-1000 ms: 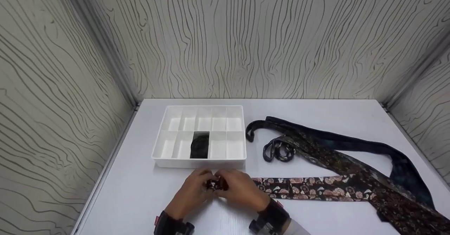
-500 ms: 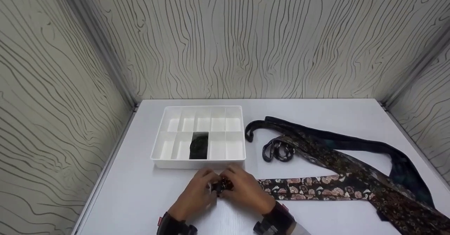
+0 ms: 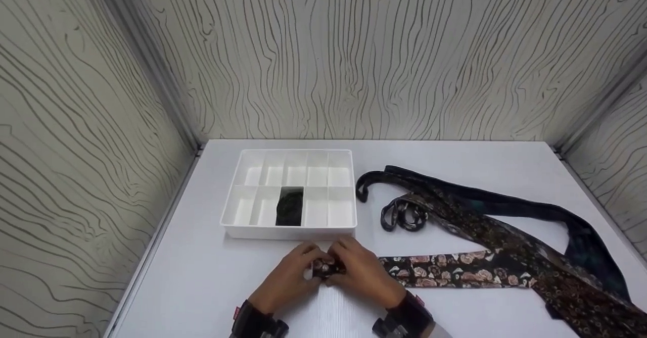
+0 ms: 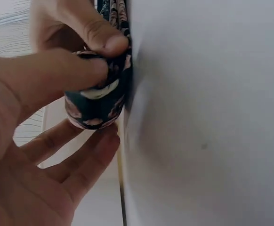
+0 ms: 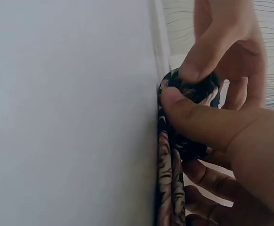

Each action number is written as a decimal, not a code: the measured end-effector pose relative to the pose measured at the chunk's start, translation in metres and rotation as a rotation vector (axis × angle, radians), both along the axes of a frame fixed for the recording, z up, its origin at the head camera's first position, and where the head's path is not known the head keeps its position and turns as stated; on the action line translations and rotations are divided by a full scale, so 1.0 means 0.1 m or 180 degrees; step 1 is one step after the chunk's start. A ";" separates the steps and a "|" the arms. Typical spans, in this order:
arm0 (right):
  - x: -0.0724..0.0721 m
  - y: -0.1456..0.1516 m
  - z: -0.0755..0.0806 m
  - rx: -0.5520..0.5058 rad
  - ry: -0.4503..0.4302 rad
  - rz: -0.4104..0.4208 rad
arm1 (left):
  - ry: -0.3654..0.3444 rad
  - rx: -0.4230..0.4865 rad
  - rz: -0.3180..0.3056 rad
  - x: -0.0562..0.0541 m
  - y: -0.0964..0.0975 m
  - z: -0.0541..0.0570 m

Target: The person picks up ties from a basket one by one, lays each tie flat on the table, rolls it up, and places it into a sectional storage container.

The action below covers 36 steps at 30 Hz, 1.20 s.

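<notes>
A dark necktie with pink roses (image 3: 455, 271) lies flat on the table, its left end wound into a tight roll (image 4: 94, 110). My left hand (image 3: 289, 278) holds the roll from the left side, thumb on its near face and fingers behind it. From the right, my right hand (image 3: 365, 273) pinches the same roll, its thumb (image 5: 193, 115) pressed on the near side. In both wrist views the roll stands on edge on the tabletop. Part of it is hidden by the fingers in the head view.
Just beyond my hands stands a white divided box (image 3: 290, 233). One front compartment holds a dark green-black fabric bundle (image 3: 289, 207). To the right, several other dark neckties (image 3: 485, 227) lie overlapping, partly across the rose tie. Wood-patterned panels (image 3: 349, 60) enclose the table.
Both hands have shifted a little to the right along with the roll. The flat stretch of rose tie showing beside my right hand is slightly shorter. The other neckties stay put.
</notes>
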State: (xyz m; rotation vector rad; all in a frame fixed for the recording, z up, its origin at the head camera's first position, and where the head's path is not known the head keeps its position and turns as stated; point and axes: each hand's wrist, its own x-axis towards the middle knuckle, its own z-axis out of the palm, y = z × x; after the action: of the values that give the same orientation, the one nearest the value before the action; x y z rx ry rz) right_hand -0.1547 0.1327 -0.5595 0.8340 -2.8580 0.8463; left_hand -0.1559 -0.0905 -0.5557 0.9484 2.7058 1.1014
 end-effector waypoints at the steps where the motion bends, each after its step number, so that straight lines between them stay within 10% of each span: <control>1: 0.00 0.01 0.00 -0.0005 -0.0006 0.0014 | 0.0039 -0.0046 -0.0023 -0.01 0.00 0.01; 15: 0.02 0.07 0.06 -0.0067 -0.0294 0.0019 | 0.0122 -0.0180 -0.0021 -0.01 0.04 0.05; 36: 0.09 0.14 0.11 0.0269 0.0134 0.0099 | 0.0532 -0.0314 -0.0064 0.00 0.15 0.04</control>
State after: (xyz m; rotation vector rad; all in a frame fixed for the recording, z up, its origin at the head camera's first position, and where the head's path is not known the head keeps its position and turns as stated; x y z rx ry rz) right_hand -0.1453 0.1466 -0.5486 0.8963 -2.8690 0.7062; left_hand -0.1554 -0.0753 -0.5513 1.0948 2.8434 0.9141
